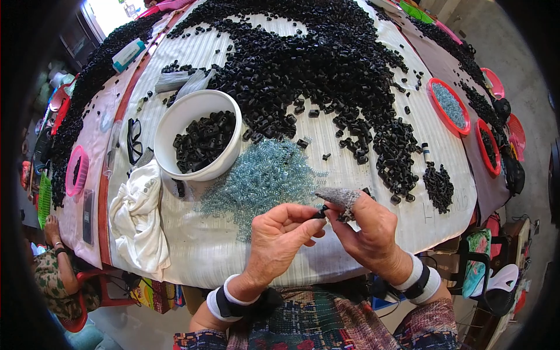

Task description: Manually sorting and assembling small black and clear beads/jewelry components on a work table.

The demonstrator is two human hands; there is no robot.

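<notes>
My left hand [283, 238] pinches a small black plastic piece [320, 212] between thumb and fingertips. Right beside it, almost tip to tip, is my right hand [373, 228], its fingers curled closed; what sits inside them is mostly hidden. A worn grey cloth covering [340, 196] wraps fingers of the right hand. Just beyond the hands spreads a heap of small pale-blue metal springs [265, 175]. To its left stands a white bowl [165, 143] partly filled with black plastic parts [205, 140].
A large pile of black cylindrical parts [303, 64] covers the far table. Smaller black pieces [438, 186] lie at right, near a red basket of springs [449, 108]. Eyeglasses [135, 142] and a white cloth [137, 216] lie at left. Another person's arm [61, 256] shows at far left.
</notes>
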